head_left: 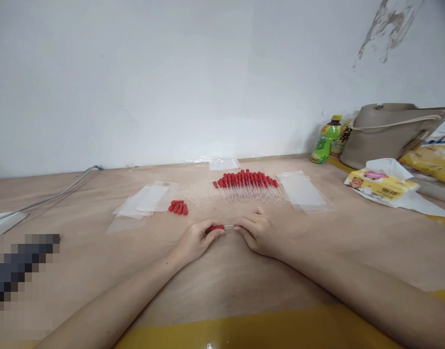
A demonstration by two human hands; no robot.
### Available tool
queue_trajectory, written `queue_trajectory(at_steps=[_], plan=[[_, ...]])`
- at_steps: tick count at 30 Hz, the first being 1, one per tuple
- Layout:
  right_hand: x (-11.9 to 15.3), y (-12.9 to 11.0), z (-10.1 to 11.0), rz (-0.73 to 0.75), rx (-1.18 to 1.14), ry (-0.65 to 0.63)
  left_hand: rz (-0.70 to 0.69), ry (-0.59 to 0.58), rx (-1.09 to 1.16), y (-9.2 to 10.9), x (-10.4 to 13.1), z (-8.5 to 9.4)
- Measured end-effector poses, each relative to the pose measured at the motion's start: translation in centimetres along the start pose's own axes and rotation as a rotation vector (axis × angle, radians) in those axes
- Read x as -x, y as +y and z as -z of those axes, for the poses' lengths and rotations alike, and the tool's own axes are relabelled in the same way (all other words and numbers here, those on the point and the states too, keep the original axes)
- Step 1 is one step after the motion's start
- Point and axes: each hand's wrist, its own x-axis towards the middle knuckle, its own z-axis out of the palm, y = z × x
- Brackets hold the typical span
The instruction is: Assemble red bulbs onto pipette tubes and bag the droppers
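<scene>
Between thumb and fingers, my left hand point(202, 237) pinches a red rubber bulb point(217, 227). My right hand point(258, 230) pinches a clear glass dropper tube point(229, 226), whose left end meets the bulb's mouth; whether it sits inside cannot be made out. Both hands rest low over the table. Beyond my left hand lie several loose red bulbs point(178, 208), with a few loose clear tubes point(194, 198) beside them. Past my right hand, many droppers with red bulbs point(247, 180) lie side by side in a row, bulbs toward the wall.
Clear plastic bags point(144, 199) lie at left, more bags point(304, 191) at right, and another bag point(224, 165) by the wall. A green bottle point(326, 140), a beige bag point(386, 133) and a tissue pack point(382, 185) stand right. A grey cable point(70, 185) runs at left.
</scene>
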Motion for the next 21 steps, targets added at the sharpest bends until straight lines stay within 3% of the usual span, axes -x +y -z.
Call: queue_trajectory(at_steps=[6, 21], plan=[[0.2, 1.0, -0.4, -0.034, -0.129, -0.021, -0.027, 0.051, 0.009, -0.4, -0.3, 0.3], [0.3, 0.1, -0.6, 0.070, -0.079, -0.006, -0.057, -0.016, -0.015, 0.8, 0.4, 0.1]])
